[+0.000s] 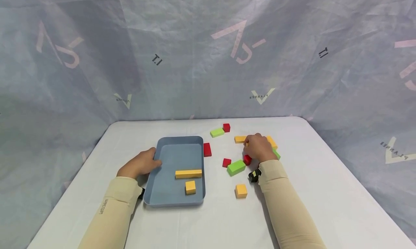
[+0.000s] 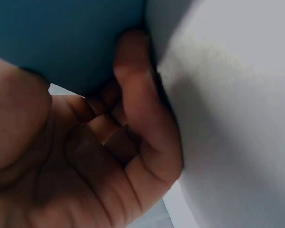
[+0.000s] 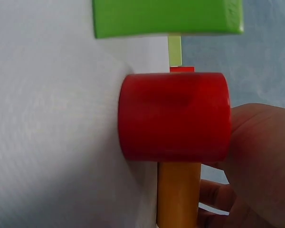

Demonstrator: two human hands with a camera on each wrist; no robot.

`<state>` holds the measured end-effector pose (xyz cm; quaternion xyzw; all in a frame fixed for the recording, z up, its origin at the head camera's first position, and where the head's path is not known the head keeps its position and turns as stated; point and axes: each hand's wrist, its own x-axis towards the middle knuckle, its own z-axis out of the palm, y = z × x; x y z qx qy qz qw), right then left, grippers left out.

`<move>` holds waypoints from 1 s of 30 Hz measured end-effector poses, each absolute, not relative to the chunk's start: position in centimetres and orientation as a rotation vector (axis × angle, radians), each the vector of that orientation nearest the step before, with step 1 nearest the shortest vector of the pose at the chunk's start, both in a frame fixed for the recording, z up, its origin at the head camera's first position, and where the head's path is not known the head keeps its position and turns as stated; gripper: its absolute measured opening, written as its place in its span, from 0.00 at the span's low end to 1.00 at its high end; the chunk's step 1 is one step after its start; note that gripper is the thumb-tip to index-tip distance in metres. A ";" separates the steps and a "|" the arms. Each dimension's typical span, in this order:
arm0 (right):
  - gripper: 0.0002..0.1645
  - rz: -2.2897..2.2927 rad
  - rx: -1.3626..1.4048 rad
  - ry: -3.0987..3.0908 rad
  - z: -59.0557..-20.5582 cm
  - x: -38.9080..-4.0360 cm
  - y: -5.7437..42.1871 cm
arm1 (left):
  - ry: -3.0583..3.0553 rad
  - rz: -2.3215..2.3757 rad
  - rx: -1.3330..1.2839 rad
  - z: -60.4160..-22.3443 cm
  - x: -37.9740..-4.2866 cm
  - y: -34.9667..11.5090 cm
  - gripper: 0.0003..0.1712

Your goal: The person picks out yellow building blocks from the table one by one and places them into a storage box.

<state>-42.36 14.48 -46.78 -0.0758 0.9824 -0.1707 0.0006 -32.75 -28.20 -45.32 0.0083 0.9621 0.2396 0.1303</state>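
Note:
A blue-grey tray lies on the table with a long yellow block and a yellow cube inside. My left hand grips its left side, thumb over the rim; in the left wrist view the fingers curl beneath the tray. Over the blocks at the right, my right hand points its bent fingers down beside a yellow block. Whether they pinch a block is hidden. A red cylinder stands close to the right hand in the right wrist view, with an orange-yellow block behind it.
Near the right hand lie a green block, a flat red block and another yellow block. A yellow cube sits nearer me. Farther back are a light green block and a red cube. A red block adjoins the tray.

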 end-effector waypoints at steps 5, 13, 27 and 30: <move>0.07 -0.558 -0.243 3.071 -46.8 -42.4 14.6 | 2.779 0.723 0.011 -45.6 -32.5 -28.2 0.39; 0.08 -0.623 -0.249 3.076 -46.2 -42.3 14.7 | 2.795 0.730 0.022 -45.4 -32.7 -28.2 0.36; 0.15 -0.689 -0.297 3.090 -44.7 -42.2 13.9 | 2.802 0.770 0.035 -45.3 -32.6 -28.4 0.34; 0.16 -0.722 -0.331 3.094 -44.4 -42.0 13.5 | 2.812 0.763 0.033 -45.5 -32.5 -28.4 0.35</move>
